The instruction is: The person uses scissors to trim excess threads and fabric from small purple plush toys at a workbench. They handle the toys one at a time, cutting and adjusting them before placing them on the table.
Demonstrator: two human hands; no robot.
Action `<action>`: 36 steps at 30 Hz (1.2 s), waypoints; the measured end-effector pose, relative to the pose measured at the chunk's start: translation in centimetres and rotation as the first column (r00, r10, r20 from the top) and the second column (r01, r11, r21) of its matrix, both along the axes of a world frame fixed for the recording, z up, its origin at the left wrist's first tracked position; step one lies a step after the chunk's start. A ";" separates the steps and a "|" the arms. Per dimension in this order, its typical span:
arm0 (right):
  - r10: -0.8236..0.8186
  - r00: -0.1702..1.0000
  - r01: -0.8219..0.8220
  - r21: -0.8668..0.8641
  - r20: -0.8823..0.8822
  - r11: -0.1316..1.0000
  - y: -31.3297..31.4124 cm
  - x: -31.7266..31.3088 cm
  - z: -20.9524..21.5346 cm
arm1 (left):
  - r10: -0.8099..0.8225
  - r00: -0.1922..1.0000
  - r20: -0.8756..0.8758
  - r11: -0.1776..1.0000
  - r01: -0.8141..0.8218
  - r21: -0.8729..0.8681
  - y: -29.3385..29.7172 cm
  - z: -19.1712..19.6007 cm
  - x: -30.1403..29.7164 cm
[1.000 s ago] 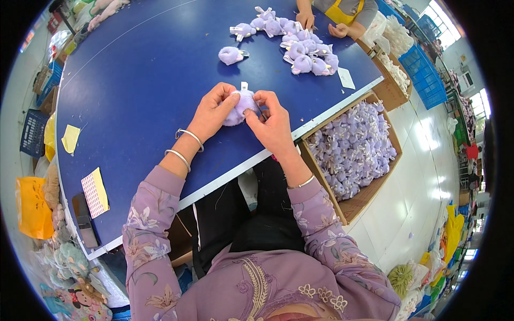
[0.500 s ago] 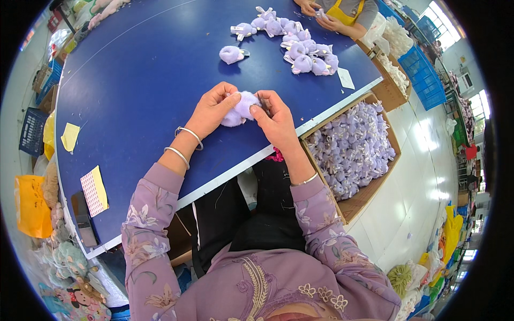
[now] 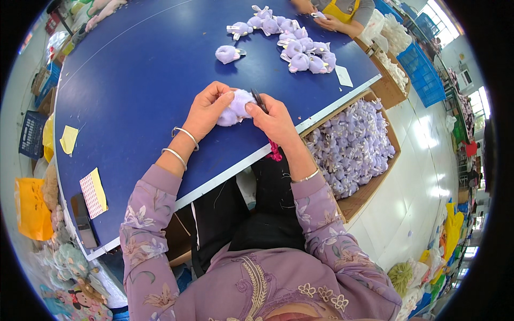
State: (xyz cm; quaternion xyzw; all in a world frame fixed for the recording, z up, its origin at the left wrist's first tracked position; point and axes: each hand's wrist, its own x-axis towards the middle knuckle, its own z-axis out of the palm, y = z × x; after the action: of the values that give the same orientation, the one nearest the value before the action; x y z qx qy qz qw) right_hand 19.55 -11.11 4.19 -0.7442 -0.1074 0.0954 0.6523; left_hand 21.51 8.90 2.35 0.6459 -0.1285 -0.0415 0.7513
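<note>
Over the blue table, a small lilac plush toy is pinched between my two hands. My left hand grips its left side, thumb on top and fingers curled. At the toy's right side, my right hand is closed, its thumb pressing the plush. The same hand holds dark-bladed scissors, tips pointing up past the fingers. Bright pink handles show below the palm. My fingers hide part of the toy.
Several lilac plush toys lie at the table's far side, with a single one apart. A cardboard box full of similar toys stands right of me. Across the table is a co-worker's hand. A phone and sticker sheet lie at left.
The scissors' dark blades now show more fully above my right hand, and more of the pink handles is visible. Both hands and the toy have shifted slightly left.
</note>
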 end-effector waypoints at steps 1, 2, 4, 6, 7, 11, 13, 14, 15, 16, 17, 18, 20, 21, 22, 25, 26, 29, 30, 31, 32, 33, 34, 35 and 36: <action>0.005 1.000 -0.005 -0.004 0.009 1.000 0.0 0.0 -0.1 | -0.006 1.000 -0.004 1.000 0.006 -0.004 0.0 0.1 0.0; 0.011 1.000 -0.010 -0.008 0.019 1.000 -0.1 0.1 -0.2 | -0.011 1.000 -0.008 1.000 0.011 -0.009 -0.1 0.2 0.0; 0.030 0.999 -0.030 -0.001 0.043 1.000 0.0 0.0 -0.1 | -0.035 0.998 -0.046 0.999 0.035 0.005 0.0 0.2 0.0; 0.033 0.997 -0.032 -0.011 0.068 0.999 -0.2 0.2 -0.4 | -0.075 0.991 -0.111 0.996 0.080 0.039 0.2 0.4 0.1; 0.025 0.996 -0.024 -0.024 0.081 0.999 -0.4 0.4 -1.0 | -0.080 0.992 -0.097 0.996 0.084 0.033 0.0 0.6 0.0; 0.017 1.000 -0.017 -0.021 0.023 1.000 -0.4 0.4 -0.8 | -0.032 0.999 0.025 0.997 0.030 0.076 -0.3 0.8 -0.6; 0.009 0.997 -0.008 -0.016 0.082 1.000 -0.3 0.6 -1.3 | -0.012 0.997 0.080 0.995 0.004 0.096 -0.3 0.3 -0.4; 0.005 0.994 -0.004 -0.013 0.111 1.000 -0.2 0.6 -1.5 | -0.015 0.996 0.086 0.996 0.007 0.092 -0.1 -0.1 -0.2; 0.003 0.994 -0.001 -0.020 0.108 1.000 -0.2 0.6 -1.3 | -0.017 0.996 0.091 0.996 0.009 0.088 0.0 0.0 -0.1; 0.001 0.995 0.002 -0.027 0.104 1.000 -0.1 0.5 -1.1 | -0.030 0.999 0.037 0.999 0.029 0.043 0.1 0.0 -0.1; -0.001 0.995 0.004 -0.035 0.101 0.999 0.0 0.5 -0.9 | -0.046 0.999 -0.017 0.999 0.046 -0.004 0.1 0.2 -0.2; -0.002 0.995 0.004 -0.025 0.096 1.000 0.0 0.4 -0.8 | -0.064 0.996 -0.069 0.997 0.060 -0.052 0.1 0.4 -0.2; -0.004 0.996 0.004 -0.007 0.087 1.000 0.2 0.4 -0.6 | -0.059 0.994 -0.088 0.997 0.054 -0.061 0.2 0.3 -0.1; 0.000 0.999 0.000 0.009 0.052 1.000 0.2 0.4 -0.5 | -0.058 0.994 -0.097 0.996 0.052 -0.066 0.2 0.2 -0.1; 0.003 1.000 -0.004 0.025 0.017 1.000 0.2 0.4 -0.5 | -0.061 0.994 -0.092 0.996 0.054 -0.077 0.2 0.1 -0.1; 0.008 1.000 -0.011 0.093 0.023 0.996 0.5 0.2 -0.2 | -0.065 0.996 -0.059 0.997 0.062 -0.048 0.1 -0.2 0.0; 0.008 0.999 -0.013 0.119 0.043 0.993 0.6 0.2 -0.2 | -0.066 0.997 -0.037 0.998 0.066 0.001 0.2 -0.3 0.0; -0.030 0.995 0.012 0.187 0.091 0.982 0.4 0.3 -1.5 | -0.082 0.997 0.005 0.996 0.082 0.033 0.3 -0.7 0.2; -0.035 0.996 0.020 0.160 0.088 0.987 0.3 0.3 -1.6 | -0.093 0.996 0.016 0.995 0.093 0.023 0.1 -0.2 0.2; -0.040 0.996 0.029 0.133 0.084 0.991 0.1 0.4 -1.7 | -0.097 0.995 -0.004 0.995 0.097 0.004 0.0 0.3 -0.1; -0.045 0.996 0.037 0.106 0.081 0.994 -0.1 0.4 -1.7 | -0.100 0.995 -0.024 0.995 0.100 -0.016 -0.2 0.9 -0.5; -0.071 0.994 0.064 0.082 0.086 0.995 0.1 0.3 -1.6 | -0.099 0.994 -0.043 0.995 0.098 -0.033 -0.4 1.5 -1.0; -0.097 0.991 0.092 0.058 0.092 0.994 0.4 0.2 -1.4 | -0.093 0.996 0.007 0.993 0.093 0.073 -0.6 1.6 -1.1; -0.123 0.988 0.120 0.034 0.098 0.992 0.6 0.1 -1.3 | -0.093 0.994 0.056 0.980 0.081 0.179 -0.8 1.6 -1.2; -0.142 0.984 0.135 0.072 0.104 0.988 0.6 0.0 -1.4 | -0.098 0.990 0.105 0.958 0.065 0.281 -0.9 1.6 -1.3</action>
State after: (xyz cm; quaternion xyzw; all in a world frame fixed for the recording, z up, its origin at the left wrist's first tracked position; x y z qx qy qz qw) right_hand 19.54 -10.46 2.82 -0.7326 -0.0938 0.0054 0.6741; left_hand 20.24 7.98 3.92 0.7400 -0.1923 -0.0519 0.6424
